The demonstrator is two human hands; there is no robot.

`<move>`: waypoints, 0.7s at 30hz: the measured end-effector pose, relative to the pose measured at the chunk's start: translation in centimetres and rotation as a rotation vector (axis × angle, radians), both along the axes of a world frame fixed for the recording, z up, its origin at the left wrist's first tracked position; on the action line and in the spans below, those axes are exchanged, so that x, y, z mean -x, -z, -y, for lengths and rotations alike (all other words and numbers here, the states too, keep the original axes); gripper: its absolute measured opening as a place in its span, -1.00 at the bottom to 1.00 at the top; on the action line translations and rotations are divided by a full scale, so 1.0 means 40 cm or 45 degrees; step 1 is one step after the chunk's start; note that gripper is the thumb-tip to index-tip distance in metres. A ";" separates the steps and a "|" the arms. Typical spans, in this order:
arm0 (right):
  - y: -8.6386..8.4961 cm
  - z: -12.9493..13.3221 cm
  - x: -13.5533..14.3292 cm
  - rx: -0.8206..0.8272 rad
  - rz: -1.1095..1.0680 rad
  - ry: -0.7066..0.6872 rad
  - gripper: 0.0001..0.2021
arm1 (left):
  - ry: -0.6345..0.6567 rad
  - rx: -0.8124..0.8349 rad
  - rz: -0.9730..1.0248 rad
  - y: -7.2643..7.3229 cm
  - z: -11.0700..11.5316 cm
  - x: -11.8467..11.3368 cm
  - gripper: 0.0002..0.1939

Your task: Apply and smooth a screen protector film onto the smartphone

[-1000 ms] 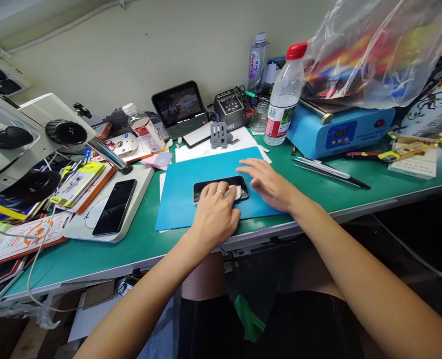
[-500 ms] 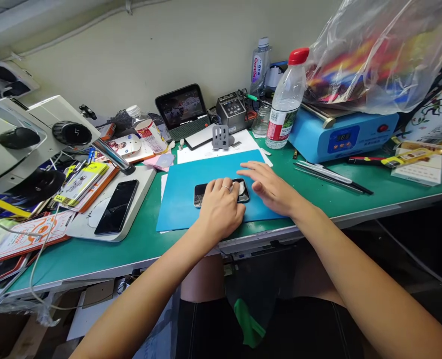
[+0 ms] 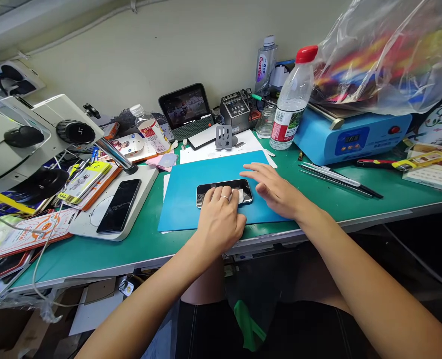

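Observation:
A smartphone [image 3: 247, 185] with a dark, glossy screen lies face up on a blue mat [image 3: 179, 209]. My left hand [image 3: 221, 214], wearing a ring, rests over it with the fingers together. A small white wipe [image 3: 240, 195] is pressed against the glass under those fingers, and only part of it shows. Just right of the phone, my right hand [image 3: 275, 189] hovers near the mat, fingers stretched and apart, holding nothing.
A second phone [image 3: 119, 207] lies on the white microscope base [image 3: 142, 184] at left. Behind the mat stand a small screen device [image 3: 185, 107] and a grey slotted holder [image 3: 224, 137]. To the right are a water bottle [image 3: 290, 104], tweezers [image 3: 340, 179] and a blue machine [image 3: 355, 134].
The view has shifted slightly. My left hand has slid a little on the phone, and less of the white wipe shows. My right hand stays spread beside the phone.

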State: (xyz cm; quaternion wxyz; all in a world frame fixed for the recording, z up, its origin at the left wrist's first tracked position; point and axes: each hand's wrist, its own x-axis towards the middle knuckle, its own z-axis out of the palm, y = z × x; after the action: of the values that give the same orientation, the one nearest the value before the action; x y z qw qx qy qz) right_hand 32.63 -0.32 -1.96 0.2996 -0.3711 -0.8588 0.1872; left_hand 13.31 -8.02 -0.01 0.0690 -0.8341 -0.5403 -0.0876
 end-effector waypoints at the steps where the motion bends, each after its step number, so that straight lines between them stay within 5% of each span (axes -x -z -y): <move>1: 0.000 0.000 0.000 -0.002 -0.003 0.003 -0.02 | -0.016 0.001 -0.001 -0.002 -0.014 -0.003 -0.59; 9: -0.003 0.002 -0.002 0.006 -0.018 0.000 -0.02 | -0.074 0.059 0.001 -0.024 -0.079 -0.005 -0.71; 21: -0.006 0.003 -0.002 0.027 -0.010 0.016 -0.02 | -0.029 0.006 0.016 -0.005 0.027 0.046 -0.56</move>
State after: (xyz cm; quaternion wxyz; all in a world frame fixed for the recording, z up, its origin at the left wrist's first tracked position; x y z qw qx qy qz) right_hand 32.70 -0.43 -1.73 0.3004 -0.3790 -0.8531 0.1958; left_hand 11.47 -9.11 0.19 0.0646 -0.8275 -0.5503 -0.0906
